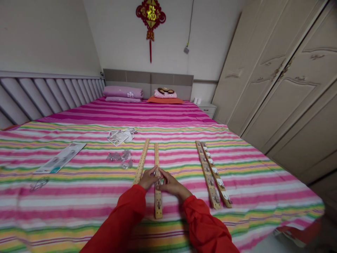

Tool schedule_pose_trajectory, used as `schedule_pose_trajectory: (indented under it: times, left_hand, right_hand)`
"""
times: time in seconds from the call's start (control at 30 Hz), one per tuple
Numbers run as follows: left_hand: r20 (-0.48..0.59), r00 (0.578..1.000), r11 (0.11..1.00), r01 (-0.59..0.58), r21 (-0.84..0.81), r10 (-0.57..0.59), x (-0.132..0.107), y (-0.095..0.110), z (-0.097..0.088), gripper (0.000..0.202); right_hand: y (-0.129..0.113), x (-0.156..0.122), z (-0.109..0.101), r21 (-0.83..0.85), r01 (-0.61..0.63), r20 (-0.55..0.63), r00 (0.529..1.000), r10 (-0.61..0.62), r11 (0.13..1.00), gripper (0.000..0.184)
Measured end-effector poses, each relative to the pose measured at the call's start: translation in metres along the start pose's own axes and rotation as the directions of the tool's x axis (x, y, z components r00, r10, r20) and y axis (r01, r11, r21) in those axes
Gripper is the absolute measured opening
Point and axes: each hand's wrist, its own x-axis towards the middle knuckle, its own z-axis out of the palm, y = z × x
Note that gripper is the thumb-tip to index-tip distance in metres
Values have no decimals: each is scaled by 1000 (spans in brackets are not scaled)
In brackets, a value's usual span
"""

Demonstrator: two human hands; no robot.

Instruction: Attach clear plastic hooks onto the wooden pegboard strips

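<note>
Two red sleeves [207,225] reach in from the near edge, one on each side of the perforated wooden strip [158,195], which lies lengthwise on the striped cloth [179,218] covering the bed. Near the close end of the wooden strip sits a small metal fitting [159,204]. Further up, the left hand [147,179] meets the wooden strip from its left, fingers bent and fingertips close together. The right hand [172,185] comes from its right, forefinger and thumb slightly parted over the wood. Small metal parts show among the fingers; I cannot tell whether either hand pinches one or only rests against it. Well left of the wooden strip lies a loop of thin wire-like pieces [39,183]. To its right, well apart, two more strips lie side by side: one bearing metal fittings [207,172], the outer one bearing white pieces [216,172]. Just left of the wooden strip, a bare perforated strip [142,161] slants alongside. Beyond that, still leftward, are clear plastic bags [121,158], a long flat package [61,158] and a heap of packets [122,136]. Far past the wooden strip stand purple bedding [123,92], the headboard [168,79] and a red hanging ornament [151,14]
</note>
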Motion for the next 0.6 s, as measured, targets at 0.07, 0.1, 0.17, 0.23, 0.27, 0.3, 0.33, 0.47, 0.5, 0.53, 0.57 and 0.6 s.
schedule_pose_trajectory:
  times: [0.07,0.1,0.17,0.23,0.27,0.3,0.33,0.47,0.5,0.53,0.57,0.6]
  left_hand:
    - [11,1000,1000,2,-22,-2,0,1,-1,78]
    - [10,1000,999,7,-33,-7,-1,1,-1,78]
    - [-34,999,1000,8,-27,-9,-1,-1,-4,76]
    - [-137,991,1000,-6,4,6,-2,-4,-7,74]
    - [-190,982,1000,-12,18,15,-2,-6,-8,72]
    - [-229,973,1000,-16,23,21,-3,-8,-10,70]
    - [-251,968,1000,-20,15,23,-4,-9,-11,68]
    - [-244,969,998,-54,-32,45,-7,-9,-12,56]
    - [-239,970,998,-63,-31,54,-9,-8,-11,54]
    - [-231,971,997,-69,-28,61,-10,-6,-10,52]
    - [-220,973,997,-75,-27,67,-10,-5,-9,50]
    - [-213,974,996,-80,-26,73,-11,-5,-7,49]
  right_hand:
    - [0,0,0,1,6,8,1000,-6,1000,92]
    - [-1,0,1,4,6,13,1000,-6,1000,93]
    - [-2,0,1,12,-1,17,1000,1,1000,96]
    - [-2,-1,2,16,-12,11,1000,12,1000,96]
    - [-3,-1,2,17,-15,8,1000,15,1000,97]
    - [-3,-2,2,21,-16,7,1000,16,1000,97]
    - [-3,-2,2,26,-15,8,1000,15,1000,97]
    - [-3,-1,2,56,-4,25,1000,2,998,96]
    - [-2,-1,2,60,0,28,1000,-2,998,96]
    - [-2,0,2,63,4,28,1000,-6,998,95]
    - [-1,0,2,64,6,27,1000,-8,998,95]
    - [0,0,2,65,5,24,1000,-7,998,94]
